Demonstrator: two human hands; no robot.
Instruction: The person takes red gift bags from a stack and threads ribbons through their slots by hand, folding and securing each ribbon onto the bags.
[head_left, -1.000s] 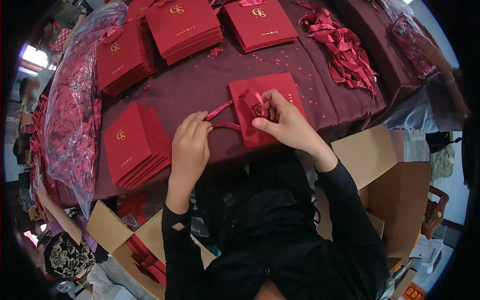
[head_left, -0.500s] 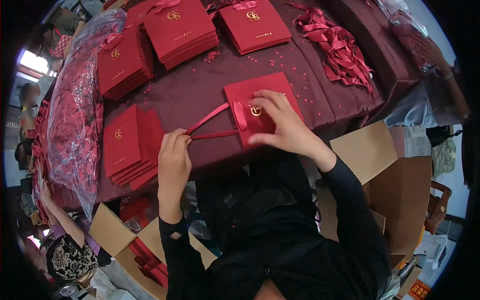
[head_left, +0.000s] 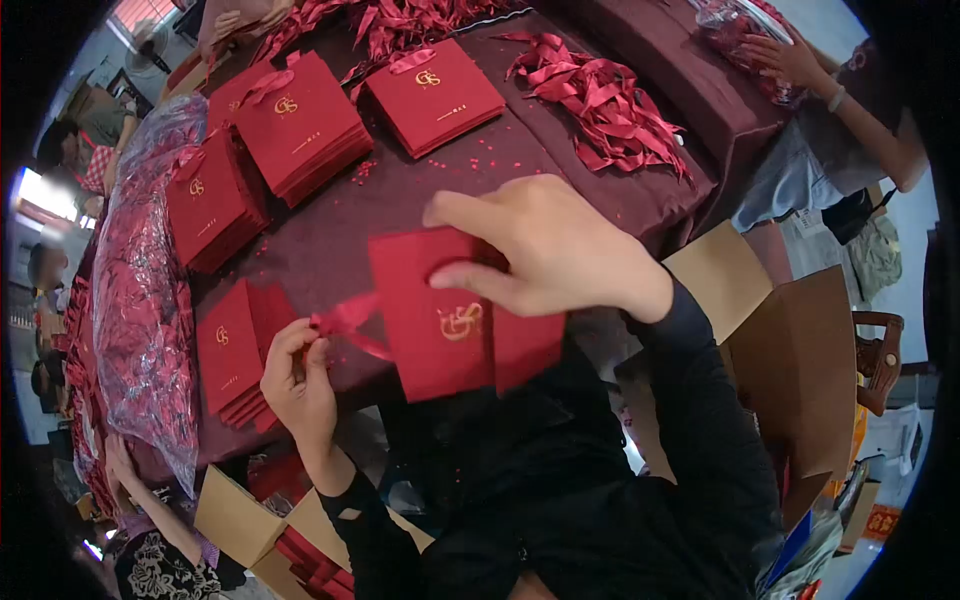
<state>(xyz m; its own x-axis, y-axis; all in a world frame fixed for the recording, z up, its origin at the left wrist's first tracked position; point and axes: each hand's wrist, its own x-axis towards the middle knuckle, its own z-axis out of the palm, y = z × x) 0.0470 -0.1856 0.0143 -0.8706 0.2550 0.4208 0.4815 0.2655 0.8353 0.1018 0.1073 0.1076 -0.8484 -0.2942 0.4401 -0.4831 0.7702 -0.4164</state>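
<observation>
A red paper gift bag [head_left: 425, 355] with a gold monogram hangs over the front edge of the table, close to my body. My right hand [head_left: 560, 245] grips it by its upper part, the thumb lying across the front face and the fingers over the top edge, slightly blurred. A second red panel [head_left: 530, 350] shows just to the right of the front face, under my wrist. To the left, my left hand [head_left: 298, 390] pinches the end of a red ribbon [head_left: 350, 318] that runs to the bag's left side. Beside that hand lies a small fanned stack of red bags [head_left: 228, 350].
Larger bag stacks [head_left: 300, 125] and a flat pile [head_left: 432, 100] stand farther back. Loose ribbons [head_left: 605, 105] lie at the back right, a plastic-wrapped bundle [head_left: 145, 300] along the left. Cardboard boxes [head_left: 795, 370] stand at both sides of me. Other people work around the table.
The bag has turned and come toward my body, with my right hand now gripping its upper part. The ribbon is slacker and bunched near my left hand. The whole view has shifted.
</observation>
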